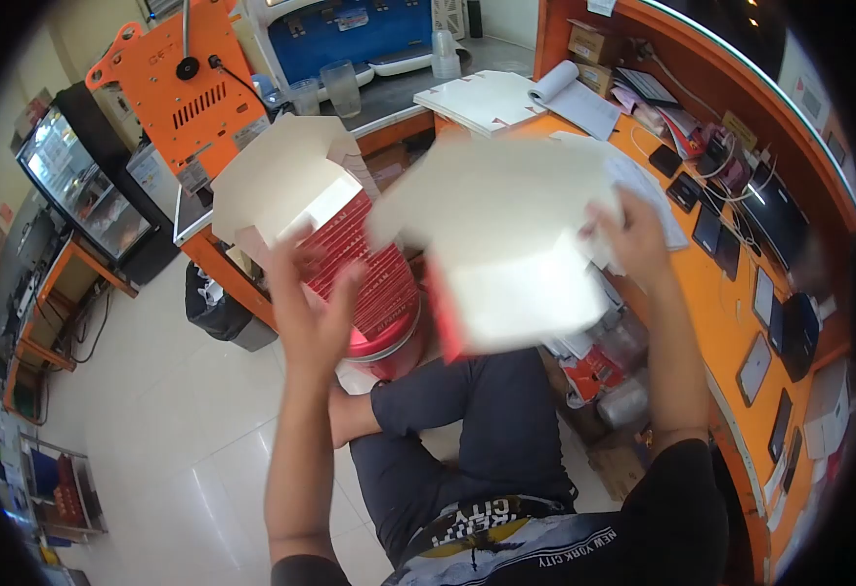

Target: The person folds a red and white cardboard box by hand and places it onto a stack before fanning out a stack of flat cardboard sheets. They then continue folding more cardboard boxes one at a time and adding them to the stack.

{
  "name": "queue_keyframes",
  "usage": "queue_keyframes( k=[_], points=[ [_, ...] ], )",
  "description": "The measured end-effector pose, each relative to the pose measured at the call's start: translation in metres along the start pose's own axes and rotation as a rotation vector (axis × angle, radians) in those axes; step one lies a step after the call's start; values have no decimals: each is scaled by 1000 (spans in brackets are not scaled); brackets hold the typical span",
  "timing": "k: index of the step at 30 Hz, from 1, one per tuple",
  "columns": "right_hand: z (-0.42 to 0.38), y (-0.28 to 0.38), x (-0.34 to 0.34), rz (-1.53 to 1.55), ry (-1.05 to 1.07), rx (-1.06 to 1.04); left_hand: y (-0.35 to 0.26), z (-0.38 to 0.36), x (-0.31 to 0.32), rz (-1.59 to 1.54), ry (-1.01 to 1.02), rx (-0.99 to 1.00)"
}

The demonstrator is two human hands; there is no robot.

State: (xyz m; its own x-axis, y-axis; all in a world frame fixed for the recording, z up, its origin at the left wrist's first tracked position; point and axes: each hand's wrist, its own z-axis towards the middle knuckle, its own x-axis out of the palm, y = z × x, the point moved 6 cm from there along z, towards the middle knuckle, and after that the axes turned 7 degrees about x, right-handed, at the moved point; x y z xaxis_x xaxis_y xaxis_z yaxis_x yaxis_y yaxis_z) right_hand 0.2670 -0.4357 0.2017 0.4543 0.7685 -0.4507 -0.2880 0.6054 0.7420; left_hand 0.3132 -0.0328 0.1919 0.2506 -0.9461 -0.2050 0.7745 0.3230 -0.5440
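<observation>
My right hand [635, 236] grips the edge of an open takeaway food box [511, 254], white inside with a strip of red outside. The box is blurred by motion and hangs above my knees. My left hand [313, 308] has its thumb and fingers apart and holds nothing. It is in front of a nested stack of similar boxes [374, 269], whose red printed edges show. The topmost box in that stack [277, 186] has its white flaps spread. Beneath the stack is a red-lidded bucket [389, 347].
An orange counter [706, 303] with several phones [755, 368] curves along the right. White flat boxes [482, 103] and an open notebook [584, 103] lie at the back. An orange machine [189, 93] and a black bin [218, 303] are on the left.
</observation>
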Motion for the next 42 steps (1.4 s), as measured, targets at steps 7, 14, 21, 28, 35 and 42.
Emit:
queue_keyframes(
  k=[7, 14, 21, 28, 35, 42],
  points=[
    [111, -127, -85, -44, -169, 72, 118, 62, -91, 623, -225, -109],
    [121, -116, -54, -812, -165, 84, 166, 68, -87, 816, -224, -110],
    [104, 68, 36, -1222, -380, -1, 168, 87, -85, 895, -202, -208],
    [207, 84, 309, -328, -46, -533, 174, 89, -84, 813, -222, -266],
    [221, 94, 358, -29, 379, -86, 197, 100, -60, 331, -345, -457],
    [211, 88, 404, 703, 481, 190, 210, 93, -20, 357, -607, -272]
  ],
)
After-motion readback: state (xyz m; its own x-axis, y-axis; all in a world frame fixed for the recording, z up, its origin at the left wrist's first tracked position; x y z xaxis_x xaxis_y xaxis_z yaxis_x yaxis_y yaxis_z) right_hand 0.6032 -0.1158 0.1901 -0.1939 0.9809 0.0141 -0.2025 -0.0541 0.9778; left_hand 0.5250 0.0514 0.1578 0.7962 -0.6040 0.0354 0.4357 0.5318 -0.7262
